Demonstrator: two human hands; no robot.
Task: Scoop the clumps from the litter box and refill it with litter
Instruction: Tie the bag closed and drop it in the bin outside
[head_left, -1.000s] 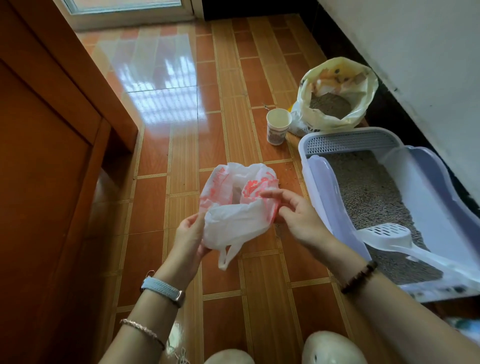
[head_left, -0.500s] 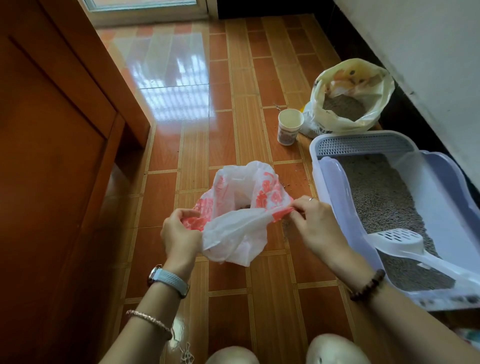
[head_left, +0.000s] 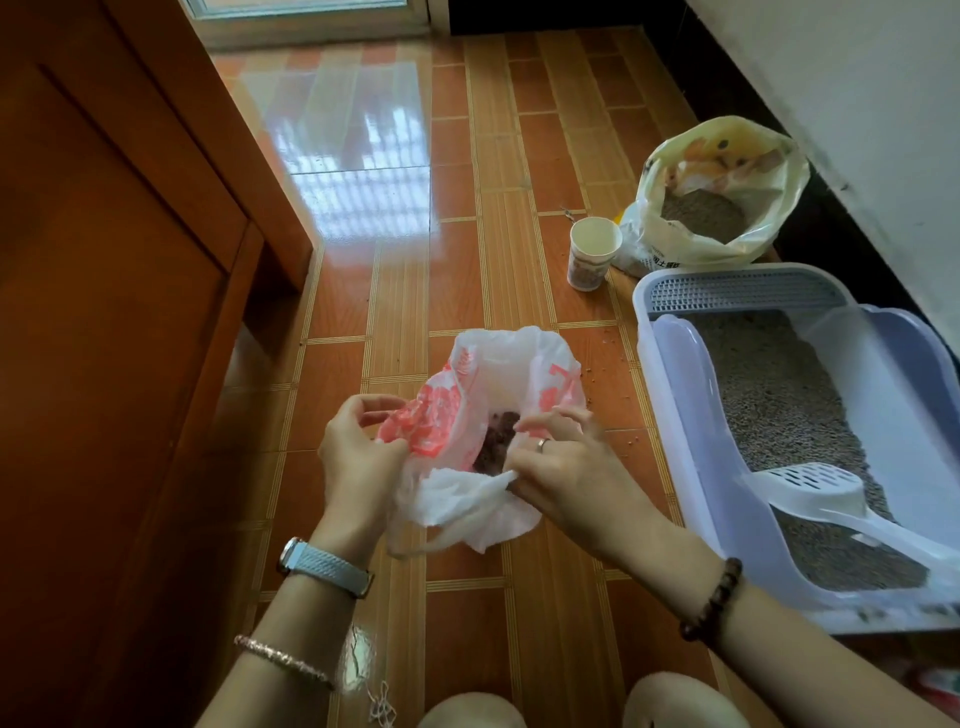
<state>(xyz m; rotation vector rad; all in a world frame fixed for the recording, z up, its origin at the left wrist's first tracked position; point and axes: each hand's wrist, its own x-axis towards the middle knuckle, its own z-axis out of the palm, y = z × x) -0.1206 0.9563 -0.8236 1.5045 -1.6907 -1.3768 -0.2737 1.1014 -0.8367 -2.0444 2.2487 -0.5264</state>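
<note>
The litter box (head_left: 675, 415) sits at right on the tiled floor (head_left: 467, 156), scoop (head_left: 810, 486) resting inside. Left hand (head_left: 358, 462) and right hand (head_left: 561, 467) each pinch the plastic bag (head_left: 467, 499), which holds dark clumps (head_left: 496, 441). Its red print is unreadable.

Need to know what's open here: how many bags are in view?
2: a white-and-red plastic bag held open by left hand and right hand; a yellow litter bag standing behind the litter box.
</note>
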